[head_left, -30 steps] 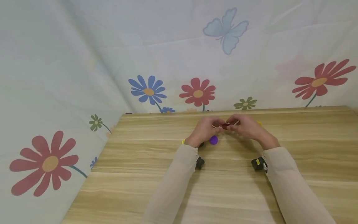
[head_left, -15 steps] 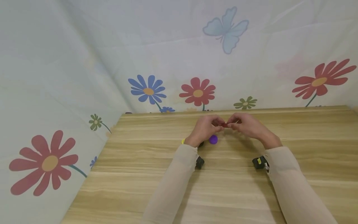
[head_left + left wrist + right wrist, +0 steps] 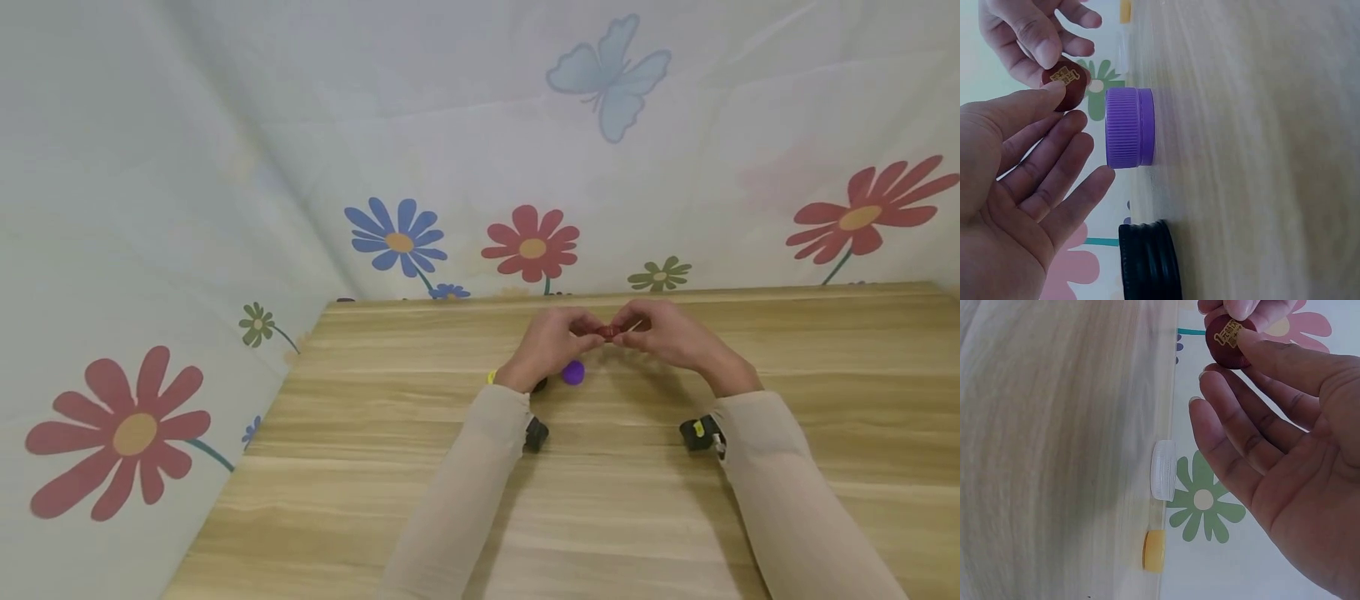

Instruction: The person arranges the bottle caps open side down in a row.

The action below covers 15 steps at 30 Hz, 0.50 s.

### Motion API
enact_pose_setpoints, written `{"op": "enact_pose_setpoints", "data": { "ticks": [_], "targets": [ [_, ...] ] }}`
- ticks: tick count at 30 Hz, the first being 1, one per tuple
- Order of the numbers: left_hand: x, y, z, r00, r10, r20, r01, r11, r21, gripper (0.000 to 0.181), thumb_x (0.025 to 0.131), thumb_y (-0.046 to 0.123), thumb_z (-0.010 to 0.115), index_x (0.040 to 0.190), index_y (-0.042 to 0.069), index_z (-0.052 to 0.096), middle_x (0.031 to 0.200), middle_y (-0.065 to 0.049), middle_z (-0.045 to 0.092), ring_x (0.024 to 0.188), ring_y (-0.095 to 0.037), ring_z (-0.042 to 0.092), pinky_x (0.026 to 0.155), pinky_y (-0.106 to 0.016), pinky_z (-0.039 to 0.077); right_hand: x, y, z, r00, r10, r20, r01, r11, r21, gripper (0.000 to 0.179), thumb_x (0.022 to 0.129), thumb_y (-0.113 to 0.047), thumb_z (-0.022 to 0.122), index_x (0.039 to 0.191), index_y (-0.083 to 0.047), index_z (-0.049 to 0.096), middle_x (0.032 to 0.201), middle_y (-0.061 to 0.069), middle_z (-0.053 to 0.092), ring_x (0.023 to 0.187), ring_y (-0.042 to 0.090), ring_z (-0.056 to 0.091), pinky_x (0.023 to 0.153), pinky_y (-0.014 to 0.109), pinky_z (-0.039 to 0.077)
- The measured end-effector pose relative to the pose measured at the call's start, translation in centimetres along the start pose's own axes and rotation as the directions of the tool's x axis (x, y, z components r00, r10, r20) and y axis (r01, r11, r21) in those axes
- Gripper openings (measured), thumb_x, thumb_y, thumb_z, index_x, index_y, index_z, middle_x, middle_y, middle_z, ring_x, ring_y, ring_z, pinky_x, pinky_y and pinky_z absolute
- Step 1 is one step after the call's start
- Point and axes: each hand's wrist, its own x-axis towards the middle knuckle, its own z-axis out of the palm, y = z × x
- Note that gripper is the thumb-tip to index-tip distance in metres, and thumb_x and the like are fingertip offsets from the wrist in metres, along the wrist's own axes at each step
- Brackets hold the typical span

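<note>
A dark red bottle cap (image 3: 1224,352) with gold print on its top is held up off the table between my two hands. My left hand (image 3: 550,345) pinches one side of it between thumb and fingertips. On its other side my right hand (image 3: 664,337) pinches it the same way, its remaining fingers loosely spread in the right wrist view. Just below the left hand a ribbed purple bottle cap (image 3: 1127,128) stands on the wooden table (image 3: 600,517). Beside that lies a black bottle cap (image 3: 1149,262), mostly hidden by the left wrist in the head view.
A clear white cap (image 3: 1163,470) and an orange cap (image 3: 1154,551) stand on the table on the right hand's side. A bit of a yellow thing (image 3: 491,377) shows past the left wrist. Behind the table's far edge hangs a flowered cloth (image 3: 450,150).
The red cap has been turned between my fingers, its gold print now showing in the head view. My right wrist has shifted slightly right, and the yellow spot behind it is now hidden.
</note>
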Motion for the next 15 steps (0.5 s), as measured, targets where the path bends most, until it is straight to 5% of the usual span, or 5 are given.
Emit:
{"op": "enact_pose_setpoints", "data": {
  "ticks": [15],
  "targets": [
    [0.13, -0.11, 0.25, 0.999, 0.052, -0.007, -0.052, 0.999, 0.004, 0.018, 0.102, 0.013, 0.075, 0.118, 0.008, 0.079, 0.106, -0.001, 0.08, 0.094, -0.008, 0.071, 0.08, -0.017, 0.051, -0.13, 0.03, -0.05, 0.999, 0.033, 0.002, -0.033, 0.999, 0.008, 0.016, 0.104, -0.007, 0.068, 0.117, 0.002, 0.071, 0.114, 0.016, 0.073, 0.103, 0.031, 0.07, 0.085, 0.043, 0.056]
  ]
}}
